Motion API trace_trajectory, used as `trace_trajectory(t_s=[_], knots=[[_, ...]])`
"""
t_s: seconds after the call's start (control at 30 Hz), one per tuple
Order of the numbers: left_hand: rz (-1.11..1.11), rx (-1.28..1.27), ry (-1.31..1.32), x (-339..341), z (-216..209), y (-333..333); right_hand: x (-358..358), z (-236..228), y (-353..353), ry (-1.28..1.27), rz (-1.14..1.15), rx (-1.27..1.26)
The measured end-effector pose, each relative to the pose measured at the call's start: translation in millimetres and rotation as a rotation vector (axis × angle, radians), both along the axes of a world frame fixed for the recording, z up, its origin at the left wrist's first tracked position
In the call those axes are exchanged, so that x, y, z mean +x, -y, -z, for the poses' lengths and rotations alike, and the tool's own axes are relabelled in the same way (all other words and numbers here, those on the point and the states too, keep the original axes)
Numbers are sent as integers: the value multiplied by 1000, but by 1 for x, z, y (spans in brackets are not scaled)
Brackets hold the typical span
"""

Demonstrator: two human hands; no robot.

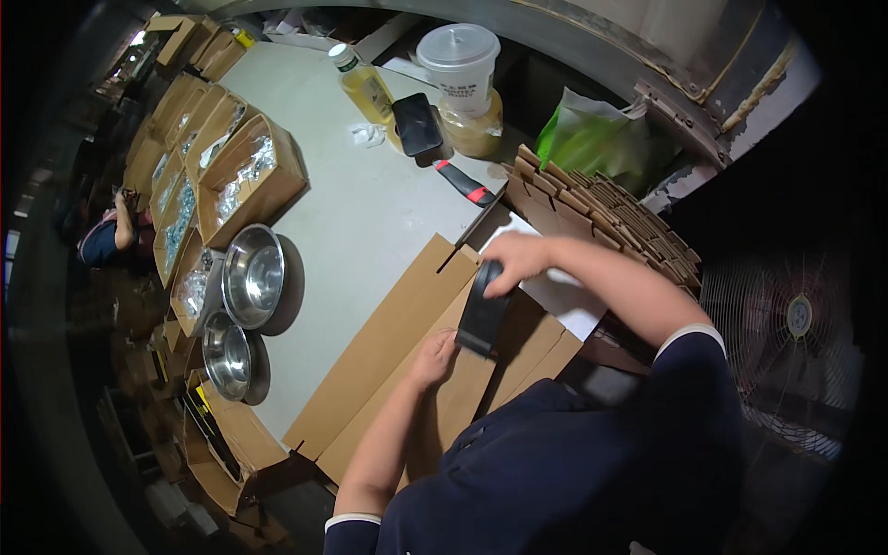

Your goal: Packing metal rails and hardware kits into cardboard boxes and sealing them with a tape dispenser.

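Note:
In front of me lies an unfolded cardboard box (375, 356) with long flaps spread over the table's near edge. Above it, my right hand (520, 259) grips the upper end of a long, flat black part (483, 317), which slants down toward my body. At the part's lower end, my left hand (433, 359) has its fingers closed against the left edge. Motion blurs the part, and its exact kind does not show. A second dark strip (493, 387) lies in the box below it. White sheet material (575, 303) sits under my right forearm.
Two steel bowls (253, 276) stand left on the pale table (342, 240), beside cardboard trays (294, 176) of bagged hardware. Farther back are a bottle (368, 92), phone (417, 125), lidded tub (460, 69) and red-black knife (464, 183). Folded cartons (610, 217) and a fan (795, 319) are right.

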State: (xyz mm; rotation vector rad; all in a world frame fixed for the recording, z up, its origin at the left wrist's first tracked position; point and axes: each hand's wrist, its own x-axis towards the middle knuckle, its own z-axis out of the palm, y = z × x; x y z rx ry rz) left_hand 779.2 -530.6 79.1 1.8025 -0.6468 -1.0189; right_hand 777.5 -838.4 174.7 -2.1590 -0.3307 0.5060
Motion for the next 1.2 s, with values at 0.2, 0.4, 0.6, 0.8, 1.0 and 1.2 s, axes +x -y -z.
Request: trace_trajectory(t_s=[0.2, 0.4, 0.6, 0.8, 1.0, 1.2], knots=[[-182, -184, -71, -9, 11, -4, 27, 11, 22, -116, -75, -267], [-86, -166, 288, -12, -7, 3, 36, 27, -9, -87, -163, -445], [240, 193, 971, -50, -45, 9, 16, 3, -58, 34, -137, -601], [422, 542, 922, -65, -48, 40, 60, -20, -38, 269, 307, -359], [116, 407, 1059, -101, -32, -6, 99, 65, -43, 594, 397, -520], [-360, 882, 509, -199, -19, -200, 29, 75, -108, 658, 560, -133]])
